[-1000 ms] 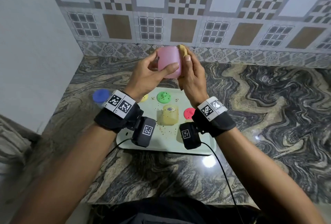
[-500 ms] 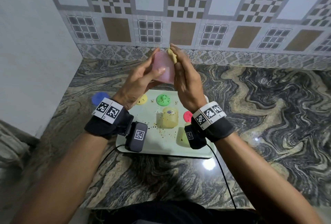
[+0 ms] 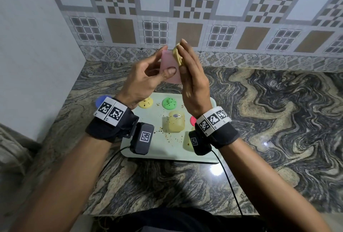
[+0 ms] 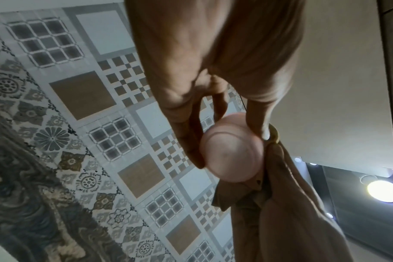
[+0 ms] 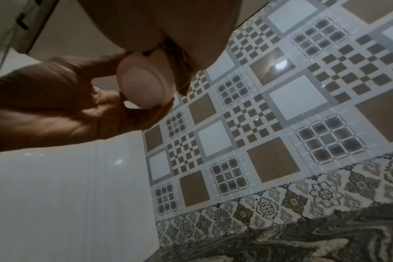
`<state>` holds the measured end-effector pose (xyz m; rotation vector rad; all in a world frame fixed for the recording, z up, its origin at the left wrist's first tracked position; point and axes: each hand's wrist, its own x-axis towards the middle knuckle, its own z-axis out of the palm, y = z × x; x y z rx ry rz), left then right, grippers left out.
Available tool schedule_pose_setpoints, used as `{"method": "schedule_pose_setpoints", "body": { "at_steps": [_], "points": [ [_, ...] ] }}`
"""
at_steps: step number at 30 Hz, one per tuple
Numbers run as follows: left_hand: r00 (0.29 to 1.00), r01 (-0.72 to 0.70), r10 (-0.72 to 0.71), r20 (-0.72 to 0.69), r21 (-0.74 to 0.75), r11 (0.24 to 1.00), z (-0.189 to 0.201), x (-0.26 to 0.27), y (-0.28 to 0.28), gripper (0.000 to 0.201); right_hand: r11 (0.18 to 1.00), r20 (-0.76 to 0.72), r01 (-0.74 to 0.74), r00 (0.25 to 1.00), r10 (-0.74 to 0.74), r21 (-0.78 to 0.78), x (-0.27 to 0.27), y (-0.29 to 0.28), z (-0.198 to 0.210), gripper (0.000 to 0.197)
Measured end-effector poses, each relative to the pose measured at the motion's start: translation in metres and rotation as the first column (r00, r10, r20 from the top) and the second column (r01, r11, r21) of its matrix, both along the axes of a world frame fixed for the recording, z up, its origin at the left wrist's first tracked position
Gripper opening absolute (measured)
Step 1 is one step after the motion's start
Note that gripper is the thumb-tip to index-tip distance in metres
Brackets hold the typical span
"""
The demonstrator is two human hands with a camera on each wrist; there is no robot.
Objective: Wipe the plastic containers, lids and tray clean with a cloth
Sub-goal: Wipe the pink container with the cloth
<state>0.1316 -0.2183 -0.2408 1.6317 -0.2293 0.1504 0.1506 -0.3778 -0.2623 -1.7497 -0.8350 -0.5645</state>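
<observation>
- So the marbled stone countertop (image 3: pixel 259 120) is taking up most of the head view, running back to a patterned tile wall (image 3: pixel 185 9).
- A pale green tray (image 3: pixel 167 150) is sitting on it near the front edge, speckled all over with dark crumbs.
- On the tray a yellow container (image 3: pixel 176 124) is lying bottom-up, with a green lid (image 3: pixel 169 103) and a yellow lid (image 3: pixel 145 103) behind it, plus a red lid (image 3: pixel 193 120) peeking out by the right wrist. A blue lid (image 3: pixel 100 100) is sitting off the tray, to its left.
- The left hand (image 3: pixel 143 81) is holding a pink container (image 3: pixel 171 66) up in the air above the tray, thumb and fingertips pinching around its sides; both wrist views are showing its round base.
- The right hand (image 3: pixel 193 83) is pressing a yellow cloth (image 3: pixel 177 55) against the container's right side, fingers fairly straight, and the cloth is bunching between palm and plastic.
</observation>
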Motion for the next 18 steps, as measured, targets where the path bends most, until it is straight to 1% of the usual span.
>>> {"method": "schedule_pose_setpoints", "body": {
  "at_steps": [2, 4, 5, 6, 8, 9, 10, 11, 13, 14, 15, 17, 18],
  "points": [
    [0.998, 0.048, -0.052, -0.038, -0.085, 0.995, -0.0022, -0.001, -0.0019, 0.066, 0.999, -0.037, -0.008, 0.999, 0.01, 0.05, 0.0, -0.0017, 0.0002, 0.039],
    [0.988, 0.095, -0.112, -0.108, -0.149, 0.984, -0.0013, -0.0019, -0.0034, 0.064, 0.999, -0.044, -0.013, 0.999, 0.015, 0.049, -0.0015, -0.003, 0.0014, 0.039],
    [0.984, 0.108, -0.128, -0.125, -0.154, 0.982, 0.0002, -0.0023, -0.0045, 0.065, 0.999, -0.033, -0.013, 0.999, 0.014, 0.035, -0.0025, -0.0031, 0.0021, 0.038],
    [0.986, 0.101, -0.117, -0.121, -0.131, 0.986, 0.0013, -0.0018, -0.0055, 0.069, 1.0, -0.019, -0.013, 1.0, 0.013, 0.022, -0.0036, -0.0025, 0.0027, 0.038],
    [0.997, 0.043, -0.047, -0.064, -0.063, 0.997, 0.0028, -0.0022, -0.0056, 0.077, 1.0, 0.004, -0.021, 1.0, 0.021, 0.016, -0.0038, -0.0011, 0.0038, 0.037],
    [0.999, 0.017, -0.021, -0.048, -0.073, 0.997, 0.0027, -0.0024, -0.0047, 0.077, 0.999, -0.004, -0.021, 1.0, 0.021, 0.033, -0.0025, -0.0013, 0.0031, 0.037],
    [0.998, 0.017, -0.023, -0.05, -0.118, 0.993, 0.0023, -0.0021, -0.0044, 0.074, 0.998, -0.023, -0.019, 1.0, 0.02, 0.055, -0.0011, -0.0021, 0.0026, 0.038],
    [0.997, 0.033, -0.043, -0.063, -0.155, 0.987, 0.002, -0.002, -0.0041, 0.068, 0.998, -0.043, -0.016, 0.999, 0.019, 0.066, 0.0, -0.003, 0.0024, 0.038],
    [0.989, 0.078, -0.098, -0.109, -0.178, 0.981, 0.0012, -0.0031, -0.0038, 0.063, 0.998, -0.051, -0.013, 0.999, 0.016, 0.054, 0.0004, -0.004, 0.0023, 0.038],
    [0.987, 0.087, -0.107, -0.12, -0.16, 0.983, 0.0022, -0.0034, -0.0048, 0.066, 0.999, -0.037, -0.019, 0.999, 0.021, 0.035, 0.0003, -0.0038, 0.0028, 0.038],
    [0.99, 0.075, -0.086, -0.111, -0.107, 0.991, 0.0036, -0.0032, -0.0052, 0.071, 0.999, -0.021, -0.03, 0.999, 0.03, 0.019, 0.0001, -0.0029, 0.0035, 0.038],
    [0.999, 0.013, -0.012, -0.039, 0.014, 1.0, 0.0055, -0.0021, -0.0031, 0.078, 0.999, -0.013, -0.042, 0.999, 0.042, 0.024, 0.0009, 0.0, 0.004, 0.037],
    [1.0, 0.001, -0.001, -0.014, 0.022, 1.0, 0.0048, -0.0008, -0.0014, 0.076, 0.998, -0.028, -0.042, 0.999, 0.043, 0.046, 0.0016, 0.0002, 0.0032, 0.038]
  ]
}}
